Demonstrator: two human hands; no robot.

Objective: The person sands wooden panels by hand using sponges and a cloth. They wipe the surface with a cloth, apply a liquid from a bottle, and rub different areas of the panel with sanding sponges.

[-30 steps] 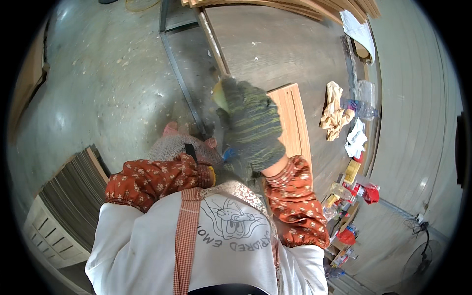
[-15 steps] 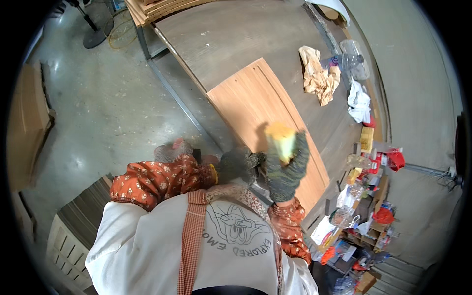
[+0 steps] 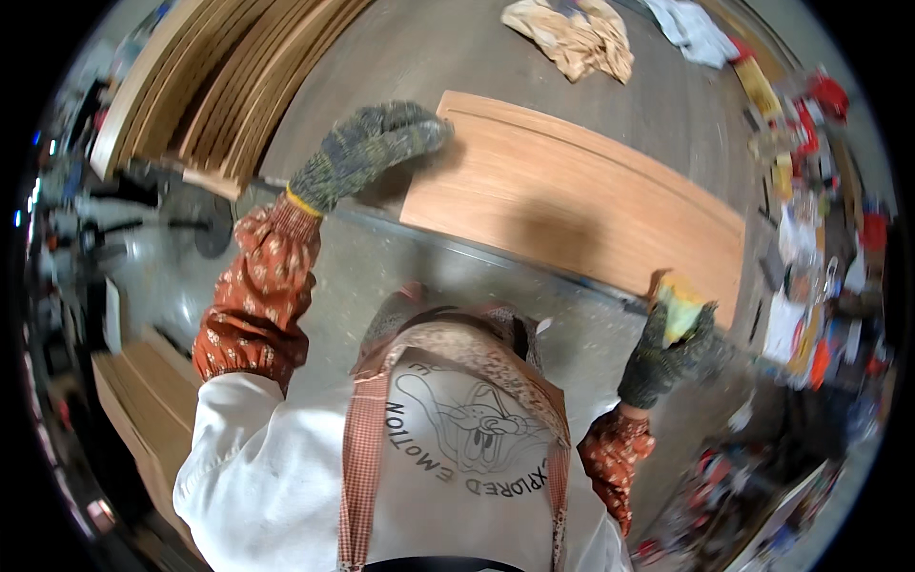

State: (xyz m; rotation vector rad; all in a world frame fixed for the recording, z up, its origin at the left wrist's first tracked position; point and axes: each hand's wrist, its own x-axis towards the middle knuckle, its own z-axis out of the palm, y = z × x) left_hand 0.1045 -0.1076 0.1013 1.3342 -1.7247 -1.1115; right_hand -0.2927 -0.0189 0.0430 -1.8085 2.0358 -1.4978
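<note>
A light wooden board [image 3: 562,195] with a groove along its far side lies on the dark worktable [image 3: 419,57], close to the near edge. My left hand [image 3: 386,143], in a grey-green knitted glove, is at the board's left end. Its fingers stretch toward the far left corner; whether they touch the wood I cannot tell. Gloved the same way, my right hand [image 3: 667,348] grips a crumpled yellow and pale-green pad [image 3: 680,305], perhaps a cloth or sponge, at the board's near right corner.
Grooved wooden boards [image 3: 238,86] stand stacked at the far left. Crumpled tan paper [image 3: 577,38] and a white cloth [image 3: 693,30] lie toward the back. Several small supplies [image 3: 796,229] crowd the right side. A cardboard box [image 3: 157,400] sits on the floor at left.
My view has turned, so the board now lies more crosswise. My left hand has gone from near my body to the board's left end. My right hand, with the pad, has moved to the near right corner.
</note>
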